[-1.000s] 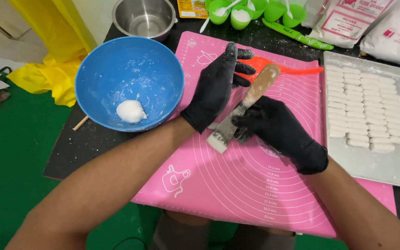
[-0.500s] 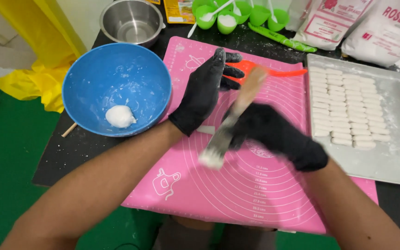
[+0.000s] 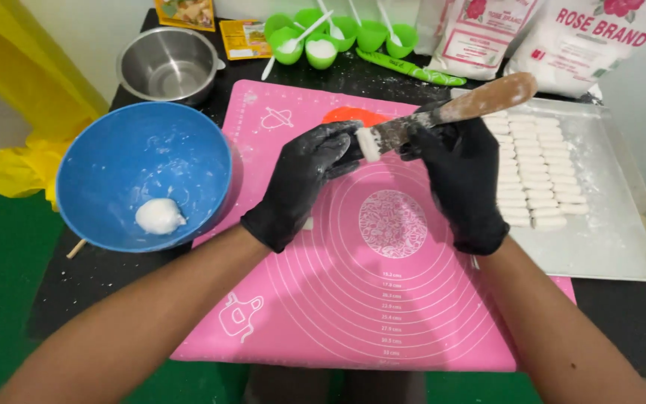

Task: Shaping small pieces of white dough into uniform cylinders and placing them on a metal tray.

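Head view: both hands are seen in black gloves, raised over a pink mat. A scraper with a wooden handle is gripped by the right hand, fingers wrapped around the blade end, handle pointing up-right toward the tray. A small white dough piece sits at the blade's left tip. The piece is met by the left hand, fingertips curled in and touching it; whether it is actually pinched or only touched cannot be told. Piece and blade tip are held above the mat's upper middle, just in front of an orange object lying on the mat, mostly hidden.

Rows of white dough sticks are laid on the tray's left half, right of the mat. A blue bowl is placed left of the mat, with a white dough lump in it near the front wall. A steel pot is set behind the bowl. Green cups with spoons are lined up at the back, flour bags beside them. A wooden stick is partly visible under the bowl's front edge.
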